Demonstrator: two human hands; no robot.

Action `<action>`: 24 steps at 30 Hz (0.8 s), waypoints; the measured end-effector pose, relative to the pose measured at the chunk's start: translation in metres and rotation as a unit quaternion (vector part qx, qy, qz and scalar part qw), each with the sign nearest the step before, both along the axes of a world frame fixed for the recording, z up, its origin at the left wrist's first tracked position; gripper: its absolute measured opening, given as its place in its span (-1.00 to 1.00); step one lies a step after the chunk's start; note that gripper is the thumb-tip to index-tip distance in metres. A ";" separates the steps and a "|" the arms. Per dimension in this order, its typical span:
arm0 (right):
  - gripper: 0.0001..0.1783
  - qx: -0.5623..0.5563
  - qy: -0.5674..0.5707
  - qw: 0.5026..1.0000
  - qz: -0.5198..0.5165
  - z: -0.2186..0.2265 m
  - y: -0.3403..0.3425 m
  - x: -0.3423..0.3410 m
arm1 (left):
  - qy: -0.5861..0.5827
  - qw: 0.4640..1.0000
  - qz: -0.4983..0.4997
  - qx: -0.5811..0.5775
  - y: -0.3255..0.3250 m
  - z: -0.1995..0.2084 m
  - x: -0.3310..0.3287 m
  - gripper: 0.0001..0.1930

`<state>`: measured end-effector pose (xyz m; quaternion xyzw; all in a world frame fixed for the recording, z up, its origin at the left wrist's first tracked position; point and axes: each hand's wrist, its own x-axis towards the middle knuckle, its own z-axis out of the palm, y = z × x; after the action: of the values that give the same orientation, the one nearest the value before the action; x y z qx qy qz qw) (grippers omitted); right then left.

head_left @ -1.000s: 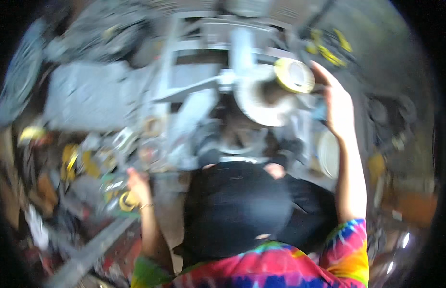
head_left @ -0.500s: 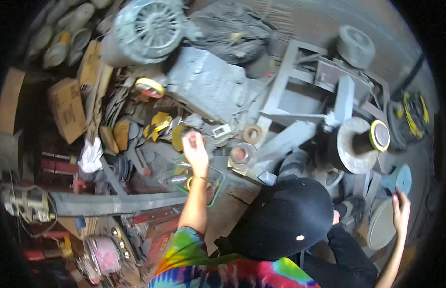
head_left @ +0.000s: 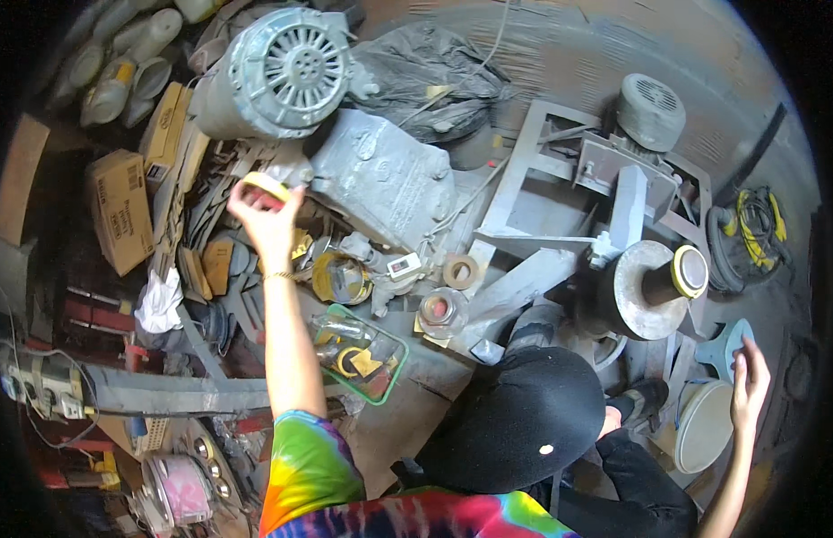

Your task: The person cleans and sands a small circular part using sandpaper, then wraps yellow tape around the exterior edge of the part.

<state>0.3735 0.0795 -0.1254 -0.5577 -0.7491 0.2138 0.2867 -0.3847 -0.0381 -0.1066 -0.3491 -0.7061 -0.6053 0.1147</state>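
Note:
My left hand [head_left: 269,215] is closed round a roll of yellow tape [head_left: 266,185] with a reddish inside, beside the grey gearbox-like casing [head_left: 380,175]. My right hand [head_left: 750,386] is at the far right, its fingers stretched out, the tips against or just beside a light-blue flared piece [head_left: 726,348]; contact is hard to tell. Just left of it, a round metal flange [head_left: 645,291] has a shaft whose end carries a yellow ring [head_left: 690,272]. Below my left hand stands a yellowish round container [head_left: 342,278].
A green-rimmed basket [head_left: 403,363] holds tape and small items. A glass jar [head_left: 443,312] stands by my bent knee [head_left: 524,412]. A large motor [head_left: 295,72] sits at far left, a metal frame [head_left: 515,179] at far right. Cardboard boxes [head_left: 120,211] and a lidded bucket [head_left: 703,430] flank me.
My left hand has moved left and away from me, from above the round container to the tape roll, and has closed on it. My right hand stays by the light-blue piece.

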 end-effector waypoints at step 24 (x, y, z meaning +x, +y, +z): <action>-0.58 0.133 0.291 0.937 0.138 0.043 -0.043 -0.243 | -0.036 0.799 -0.600 -0.015 0.047 0.021 0.302 -0.66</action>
<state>0.1308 0.0369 -0.0827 -0.3186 -0.7242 0.3032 0.5312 -0.0825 0.0089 -0.0857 -0.6824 -0.3683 -0.5545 -0.3021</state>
